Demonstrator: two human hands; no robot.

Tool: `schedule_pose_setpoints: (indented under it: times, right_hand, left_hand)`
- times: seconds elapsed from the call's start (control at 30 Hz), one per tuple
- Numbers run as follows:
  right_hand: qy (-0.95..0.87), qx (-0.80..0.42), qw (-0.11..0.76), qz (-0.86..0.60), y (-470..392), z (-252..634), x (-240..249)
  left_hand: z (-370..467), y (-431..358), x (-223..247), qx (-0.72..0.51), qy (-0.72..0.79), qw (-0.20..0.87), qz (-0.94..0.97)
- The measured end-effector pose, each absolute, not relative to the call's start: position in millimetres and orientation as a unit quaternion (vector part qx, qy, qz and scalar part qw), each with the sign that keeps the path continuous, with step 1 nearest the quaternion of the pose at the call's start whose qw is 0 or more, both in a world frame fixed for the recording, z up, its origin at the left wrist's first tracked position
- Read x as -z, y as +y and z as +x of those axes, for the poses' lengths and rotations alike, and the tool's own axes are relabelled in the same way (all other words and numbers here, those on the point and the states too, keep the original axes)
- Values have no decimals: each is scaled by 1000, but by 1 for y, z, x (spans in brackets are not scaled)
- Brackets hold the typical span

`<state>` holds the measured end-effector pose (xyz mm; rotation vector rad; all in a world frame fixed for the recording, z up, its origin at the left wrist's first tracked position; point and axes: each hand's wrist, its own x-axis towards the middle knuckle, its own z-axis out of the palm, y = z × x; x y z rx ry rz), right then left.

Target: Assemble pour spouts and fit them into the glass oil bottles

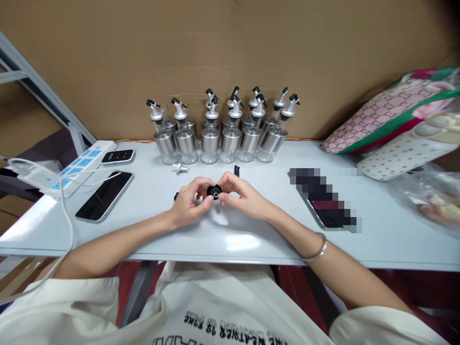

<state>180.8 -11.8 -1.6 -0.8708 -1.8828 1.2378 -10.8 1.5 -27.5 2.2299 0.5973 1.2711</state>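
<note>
Between my two hands is a small round black cap-like part (214,191) with a ring in its centre. My left hand (192,200) pinches it from the left, thumb and fingers closed on its rim. From the right, my right hand (241,195) grips the same part with thumb and forefinger. Just beyond my left hand lies a loose silver-grey spout piece (180,168). Two small black pieces (236,170) lie past my right fingers. Another dark piece (176,196) shows partly behind my left hand. Glass-and-steel oil bottles (210,141) with pouring spouts stand in rows behind.
At left are a phone (105,196), a white power strip (81,165) with cables, and a small black-and-white device (118,156). A partly blurred phone (328,220) lies at right, near a spotted white bottle (390,151), a patterned bag (381,112) and a clear plastic bag (431,196).
</note>
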Motion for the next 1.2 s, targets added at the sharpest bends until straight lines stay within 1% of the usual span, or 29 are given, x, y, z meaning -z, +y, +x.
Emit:
schedule_pose_setpoints:
  times: [0.1,0.33,0.6,0.73,0.97,1.2]
  right_hand:
    - [-747,-451,360,-329,-10,182,4]
    - [-742,-459,368,-323,-9,181,4]
    - [-759,-417,361,-345,-11,181,1]
    - [-763,-416,362,-338,-11,182,1]
    - [-745,-427,395,-326,-9,183,4]
    - [-692,-471,445,-317,-8,179,7]
  left_hand:
    - [-12,3,27,-466,208,240,826]
    - [-12,4,29,-459,201,240,831]
    - [-12,3,30,-447,208,250,834]
    - [-12,3,31,-441,211,247,837]
    - [-11,5,31,-440,227,227,838]
    - [-9,4,28,-429,209,203,855]
